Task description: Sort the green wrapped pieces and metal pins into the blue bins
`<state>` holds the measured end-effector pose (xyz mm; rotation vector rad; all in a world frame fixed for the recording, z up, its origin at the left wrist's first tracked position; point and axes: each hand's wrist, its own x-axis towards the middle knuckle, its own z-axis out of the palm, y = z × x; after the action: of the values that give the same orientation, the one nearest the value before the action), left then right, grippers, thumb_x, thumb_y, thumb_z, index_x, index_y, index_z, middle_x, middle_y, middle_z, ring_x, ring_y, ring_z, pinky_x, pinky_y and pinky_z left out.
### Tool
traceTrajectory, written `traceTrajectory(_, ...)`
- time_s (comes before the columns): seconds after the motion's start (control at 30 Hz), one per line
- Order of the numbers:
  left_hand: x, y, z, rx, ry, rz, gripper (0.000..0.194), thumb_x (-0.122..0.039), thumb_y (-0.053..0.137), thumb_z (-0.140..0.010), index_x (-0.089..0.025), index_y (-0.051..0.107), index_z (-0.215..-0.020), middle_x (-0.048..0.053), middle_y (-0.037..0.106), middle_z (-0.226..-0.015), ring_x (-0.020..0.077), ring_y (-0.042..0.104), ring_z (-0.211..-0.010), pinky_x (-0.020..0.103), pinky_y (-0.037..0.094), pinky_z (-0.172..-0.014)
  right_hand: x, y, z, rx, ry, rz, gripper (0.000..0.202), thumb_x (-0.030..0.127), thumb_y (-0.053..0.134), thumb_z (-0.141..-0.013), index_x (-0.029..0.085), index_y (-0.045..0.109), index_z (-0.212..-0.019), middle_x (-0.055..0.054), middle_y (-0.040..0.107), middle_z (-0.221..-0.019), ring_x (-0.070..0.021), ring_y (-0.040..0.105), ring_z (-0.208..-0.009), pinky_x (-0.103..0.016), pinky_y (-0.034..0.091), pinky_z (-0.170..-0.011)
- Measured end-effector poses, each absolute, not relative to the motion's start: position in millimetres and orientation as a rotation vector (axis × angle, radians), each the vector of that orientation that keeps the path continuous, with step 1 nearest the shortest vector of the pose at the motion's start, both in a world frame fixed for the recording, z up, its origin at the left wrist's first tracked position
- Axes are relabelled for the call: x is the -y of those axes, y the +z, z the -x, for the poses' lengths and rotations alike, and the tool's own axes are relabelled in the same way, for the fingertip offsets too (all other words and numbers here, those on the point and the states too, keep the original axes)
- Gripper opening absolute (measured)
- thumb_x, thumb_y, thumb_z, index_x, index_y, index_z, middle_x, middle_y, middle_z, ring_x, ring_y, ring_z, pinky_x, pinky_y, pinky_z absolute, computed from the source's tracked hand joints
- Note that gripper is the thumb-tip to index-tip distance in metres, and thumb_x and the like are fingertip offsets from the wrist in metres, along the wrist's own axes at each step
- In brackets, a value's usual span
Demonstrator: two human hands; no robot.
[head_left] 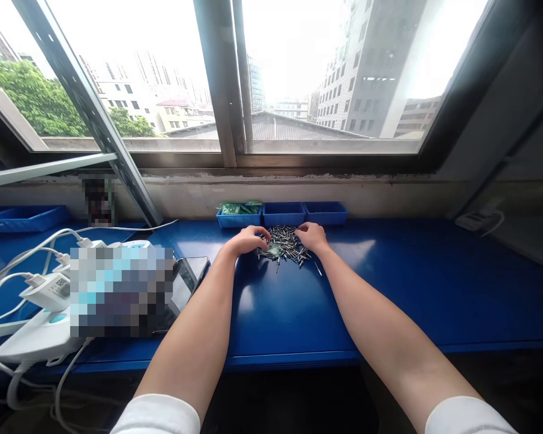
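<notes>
A heap of thin, short metal pins or rods (286, 242) lies on the blue tabletop between my two hands. My left hand (250, 240) rests against the heap's left side, its fingers bent and thumb apart from them, with no held piece visible. On the heap's right edge, my right hand (314, 236) has its fingers curled together at the pieces; what is between the fingertips is hidden. A small greenish, clear scrap (275, 249) sits among the pins. One loose pin (318, 269) lies apart, near my right wrist.
Behind the heap stand a blue bin (239, 222) holding green packets, a middle blue bin (283, 217) and a right blue bin (326, 218). A white power strip (38, 337) with chargers and cables, plus a dark phone-like device (187, 280), occupy the left. A metal post (131, 175) rises there.
</notes>
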<state>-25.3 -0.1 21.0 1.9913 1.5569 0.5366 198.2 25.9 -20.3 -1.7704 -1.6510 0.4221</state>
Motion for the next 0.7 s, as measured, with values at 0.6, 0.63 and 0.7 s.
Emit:
traceTrajectory(0.6,-5,8,22,-1.233,0.688,-2.068,0.030,-0.043,0.079,-0.051,-0.026,0.077,-0.075,0.004,0.050,-0.134,0.0327,0.047,-0.121,0.037,0.041,-0.100,-24,-21,-197,1.681,0.403,1.734,0.031,0.043,0.054,-0.074,0.022,0.070,-0.091,-0.008,0.069,-0.098,-0.0269,0.058,-0.100,-0.039,0.042,-0.086)
traceTrajectory(0.63,-4,9,22,-1.201,0.738,-2.047,0.030,-0.044,0.078,-0.053,-0.025,0.077,-0.076,0.005,0.051,-0.133,0.0321,0.048,-0.120,0.037,0.042,-0.098,-24,-22,-197,1.672,0.407,1.721,0.031,0.043,0.055,-0.074,0.022,0.070,-0.091,-0.008,0.069,-0.097,-0.0269,0.058,-0.099,-0.039,0.042,-0.085)
traceTrajectory(0.7,-4,11,21,-1.143,0.850,-2.009,0.031,-0.046,0.076,-0.058,-0.023,0.076,-0.079,0.008,0.055,-0.128,0.0305,0.051,-0.116,0.038,0.044,-0.094,-24,-22,-197,1.647,0.411,1.669,0.029,0.042,0.056,-0.074,0.021,0.070,-0.089,-0.008,0.069,-0.095,-0.0261,0.058,-0.097,-0.038,0.043,-0.085)
